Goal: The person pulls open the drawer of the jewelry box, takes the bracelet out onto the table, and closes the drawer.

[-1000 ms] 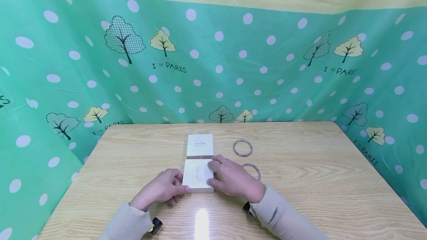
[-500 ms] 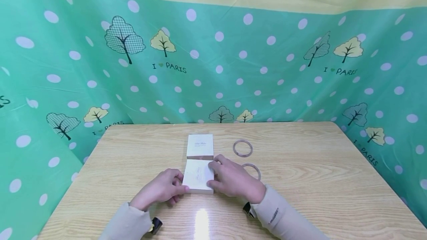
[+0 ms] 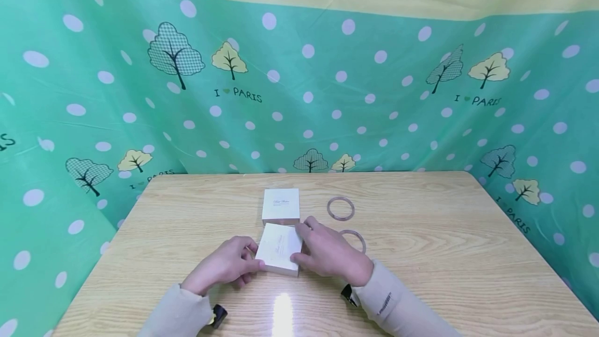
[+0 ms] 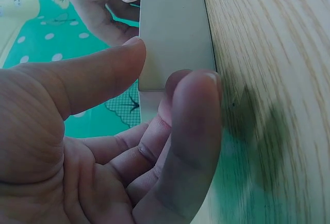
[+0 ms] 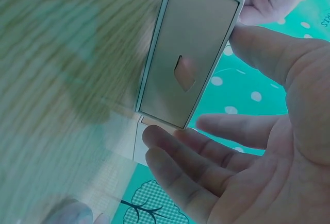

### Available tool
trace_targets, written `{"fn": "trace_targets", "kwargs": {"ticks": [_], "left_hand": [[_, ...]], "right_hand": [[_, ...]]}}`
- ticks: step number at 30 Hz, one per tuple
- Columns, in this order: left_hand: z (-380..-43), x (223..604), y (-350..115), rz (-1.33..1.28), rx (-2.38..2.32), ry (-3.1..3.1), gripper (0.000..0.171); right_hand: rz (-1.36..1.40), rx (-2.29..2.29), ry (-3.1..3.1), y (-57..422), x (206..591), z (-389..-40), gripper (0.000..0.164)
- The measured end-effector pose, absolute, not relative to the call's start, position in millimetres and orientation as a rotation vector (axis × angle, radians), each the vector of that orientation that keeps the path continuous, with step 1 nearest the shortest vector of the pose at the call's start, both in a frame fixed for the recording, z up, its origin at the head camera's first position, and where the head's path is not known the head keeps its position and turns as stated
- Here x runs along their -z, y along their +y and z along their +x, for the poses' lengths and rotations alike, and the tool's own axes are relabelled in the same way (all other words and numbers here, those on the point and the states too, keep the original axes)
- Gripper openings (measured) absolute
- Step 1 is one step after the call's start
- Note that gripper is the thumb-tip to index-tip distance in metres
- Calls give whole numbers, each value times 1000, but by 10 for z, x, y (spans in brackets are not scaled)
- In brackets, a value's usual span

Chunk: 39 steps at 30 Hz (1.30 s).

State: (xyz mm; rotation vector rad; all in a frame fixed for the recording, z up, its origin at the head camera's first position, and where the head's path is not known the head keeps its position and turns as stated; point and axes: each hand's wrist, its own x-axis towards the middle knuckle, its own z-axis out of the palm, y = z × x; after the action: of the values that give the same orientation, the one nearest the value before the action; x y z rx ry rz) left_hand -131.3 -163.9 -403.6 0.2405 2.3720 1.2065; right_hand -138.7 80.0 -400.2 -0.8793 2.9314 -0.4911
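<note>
A white flat box (image 3: 279, 248) with faint print on its lid lies turned slightly askew on the table. My left hand (image 3: 229, 263) holds its near left corner, thumb at the top edge. At its right side is my right hand (image 3: 329, 251), thumb at the near corner and fingers at the far one. The right wrist view shows that side of the box (image 5: 193, 44) as an inner drawer with a small cut-out notch. Just behind stands a second white box (image 3: 281, 203) with printed script. Two pale purple bangles lie to the right; the nearer bangle (image 3: 359, 237) is partly hidden by my right hand.
The farther bangle (image 3: 340, 217) lies right of the back box. All stands on a light wood-grain table (image 3: 421, 274), with a green dotted curtain (image 3: 299, 92) hanging behind and at both sides.
The near box has turned a little clockwise, its far edge shifting right and its near right corner coming toward me. Both hands have stayed almost in place.
</note>
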Motion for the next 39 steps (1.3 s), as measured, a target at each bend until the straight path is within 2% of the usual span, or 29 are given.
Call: {"fn": "trace_targets", "kwargs": {"ticks": [13, 39], "left_hand": [[-1323, 4028, -1637, 229, -1195, 2391, 33], [-1325, 4042, -1615, 156, -1174, 2497, 34]], "right_hand": [[-828, 465, 2941, 797, 3982, -1383, 54], [-827, 463, 2943, 796, 3982, -1372, 54]]}}
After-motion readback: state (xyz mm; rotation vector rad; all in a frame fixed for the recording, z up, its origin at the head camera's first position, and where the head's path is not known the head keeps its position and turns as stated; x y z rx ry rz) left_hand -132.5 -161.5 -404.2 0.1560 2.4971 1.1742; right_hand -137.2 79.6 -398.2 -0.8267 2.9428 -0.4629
